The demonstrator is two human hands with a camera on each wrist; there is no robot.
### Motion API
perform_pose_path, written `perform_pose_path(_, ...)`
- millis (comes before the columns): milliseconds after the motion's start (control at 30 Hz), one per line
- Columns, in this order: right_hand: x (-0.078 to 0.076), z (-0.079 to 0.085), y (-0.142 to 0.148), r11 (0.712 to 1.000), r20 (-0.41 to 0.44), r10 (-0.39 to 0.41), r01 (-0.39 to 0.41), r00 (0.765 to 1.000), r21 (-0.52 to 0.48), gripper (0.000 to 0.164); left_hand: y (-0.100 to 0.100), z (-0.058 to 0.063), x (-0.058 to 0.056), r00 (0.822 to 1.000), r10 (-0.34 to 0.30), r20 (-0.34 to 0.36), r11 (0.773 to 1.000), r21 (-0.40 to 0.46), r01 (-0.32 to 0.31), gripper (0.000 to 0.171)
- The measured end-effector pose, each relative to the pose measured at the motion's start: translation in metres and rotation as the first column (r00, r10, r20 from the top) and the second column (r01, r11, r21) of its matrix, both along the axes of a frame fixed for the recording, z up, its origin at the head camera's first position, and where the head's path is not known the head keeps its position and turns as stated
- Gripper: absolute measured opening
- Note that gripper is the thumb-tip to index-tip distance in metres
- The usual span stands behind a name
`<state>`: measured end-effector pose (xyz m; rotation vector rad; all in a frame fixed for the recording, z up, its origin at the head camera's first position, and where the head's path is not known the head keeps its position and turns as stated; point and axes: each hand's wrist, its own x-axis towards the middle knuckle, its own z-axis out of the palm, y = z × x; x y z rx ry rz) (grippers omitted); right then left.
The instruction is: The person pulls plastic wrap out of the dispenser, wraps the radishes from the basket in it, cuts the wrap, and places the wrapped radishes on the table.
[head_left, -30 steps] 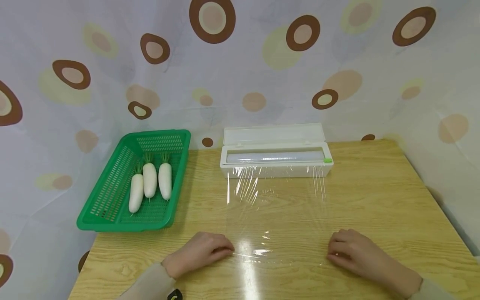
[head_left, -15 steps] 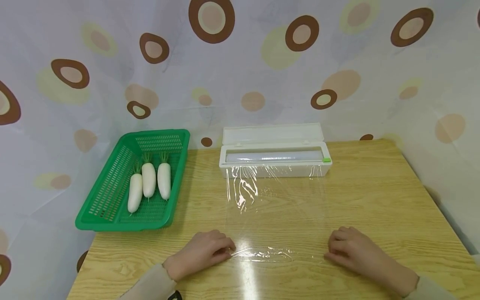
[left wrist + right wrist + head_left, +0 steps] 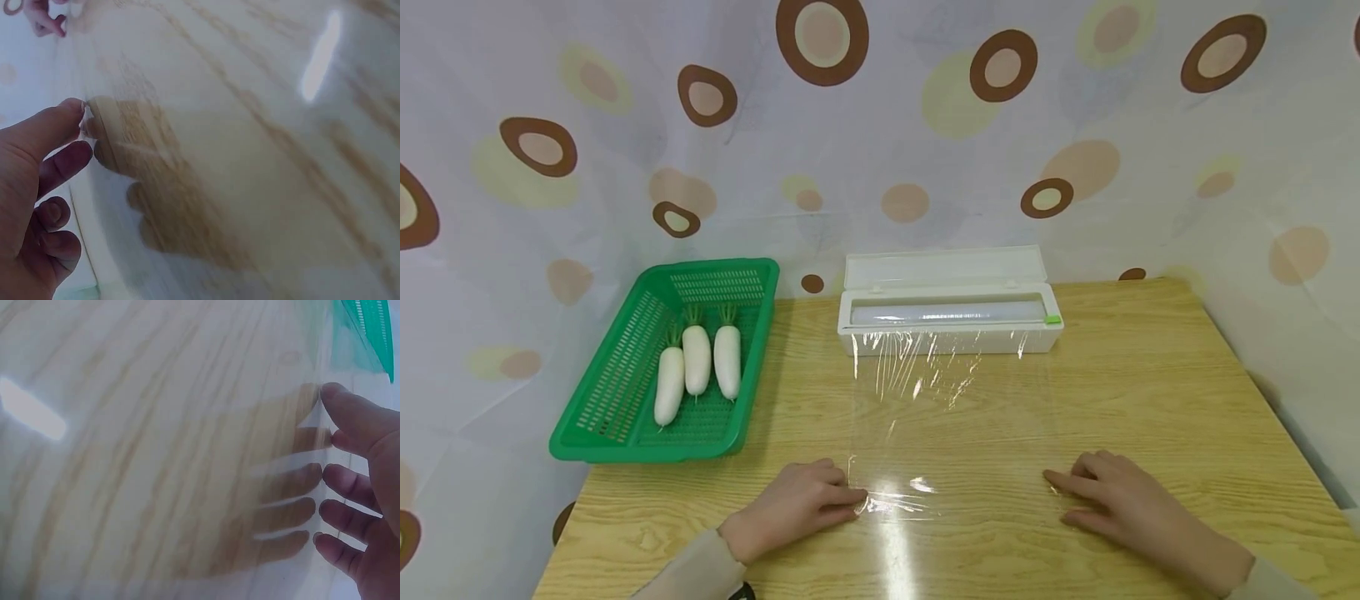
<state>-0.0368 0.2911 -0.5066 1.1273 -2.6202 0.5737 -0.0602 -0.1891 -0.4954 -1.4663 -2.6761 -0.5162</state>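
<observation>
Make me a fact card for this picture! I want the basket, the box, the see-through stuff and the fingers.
Basket: green, on the left
Basket holds: three white radishes with green stems
Box: white, lid open
Box holds: a roll
Clear film: stretches from the box toward the person
Left fingers: pinch the film's near left corner
Right fingers: spread at its near right corner; whether they touch it is unclear
Table: wood-grained

Sheet-lined corner, room type unclear, spotted sheeting behind and beside a wood-grain table
</observation>
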Motion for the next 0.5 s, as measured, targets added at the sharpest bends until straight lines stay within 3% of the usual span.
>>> perform_pose_path(500,0.0031,-0.0004,0.0062,1.0,0.02,-0.018,0.018,1.0,0.018,0.058,-0.0019,-0.0019,0.0007,0.998,0.007,0.063,1.0,0.02,-0.008,0.015)
